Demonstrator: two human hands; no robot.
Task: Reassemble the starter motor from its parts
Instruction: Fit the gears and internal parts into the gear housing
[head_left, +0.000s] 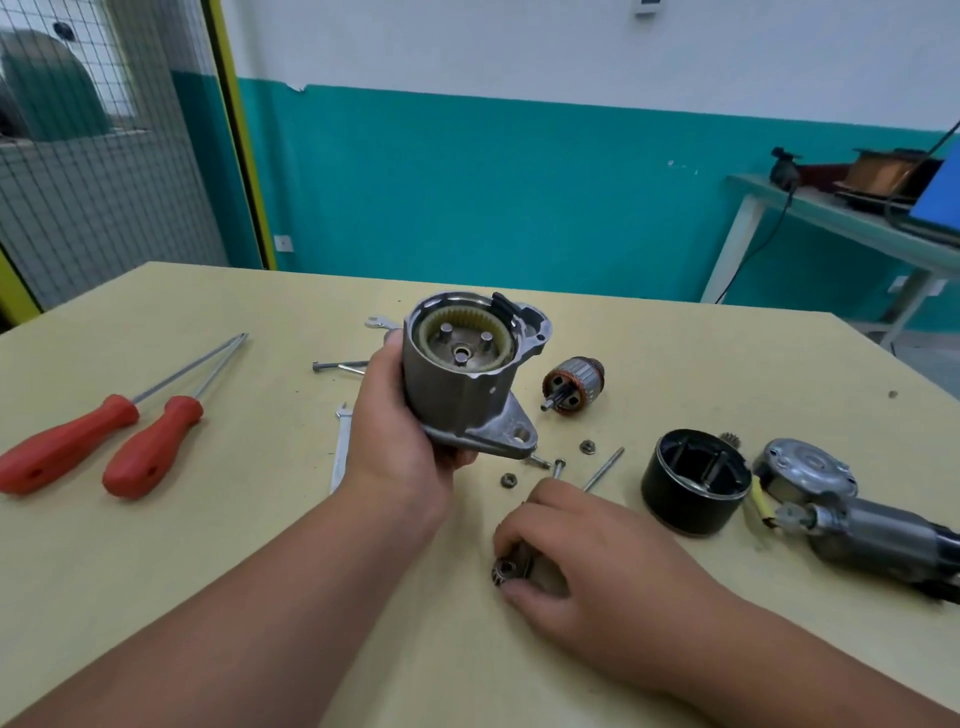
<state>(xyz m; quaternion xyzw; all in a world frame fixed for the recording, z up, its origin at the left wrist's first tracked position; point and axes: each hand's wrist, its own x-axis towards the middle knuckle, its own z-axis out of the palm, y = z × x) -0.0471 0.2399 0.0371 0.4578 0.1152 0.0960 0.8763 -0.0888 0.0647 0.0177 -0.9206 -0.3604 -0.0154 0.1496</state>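
Note:
My left hand (395, 436) grips the grey starter housing (457, 384) above the table, its open end tilted toward me; inside show a yellowish ring gear and three pins. Down on the table my right hand (566, 551) pinches a small dark planet gear (503, 570) between thumb and fingers. The copper-wound armature (571, 384) lies to the right of the housing. A black field casing (693, 480) stands further right, beside the silver end cap (805, 467) and the solenoid (883, 535).
Two red-handled screwdrivers (104, 441) lie at the left of the yellow table (208, 545). Nuts (587, 445), bolts (602, 470) and flat spanners (340, 452) are scattered around the housing. A second bench (831, 218) with a laptop stands at the back right.

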